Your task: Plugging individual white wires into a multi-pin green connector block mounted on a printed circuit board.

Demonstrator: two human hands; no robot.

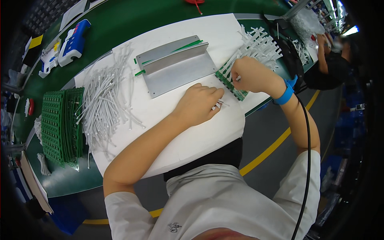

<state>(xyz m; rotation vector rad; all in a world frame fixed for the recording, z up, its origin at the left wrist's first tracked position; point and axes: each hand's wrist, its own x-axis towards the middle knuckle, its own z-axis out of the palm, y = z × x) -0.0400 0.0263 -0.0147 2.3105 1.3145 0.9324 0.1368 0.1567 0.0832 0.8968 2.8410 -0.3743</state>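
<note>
A pale grey short-sleeved shirt [216, 192] bears a small dark emblem [174, 227]; the wristband [286, 93] is blue.

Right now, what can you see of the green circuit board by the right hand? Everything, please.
The green circuit board looks rigid, with small pale and dark details along its exposed part. It lies slantwise over the white sheet, partly hidden by the right hand; whether that hand touches it is unclear. White leads spread beyond it.

Green circuit board [229, 85] slanted, white cables [262, 46] fanned beyond.
</note>
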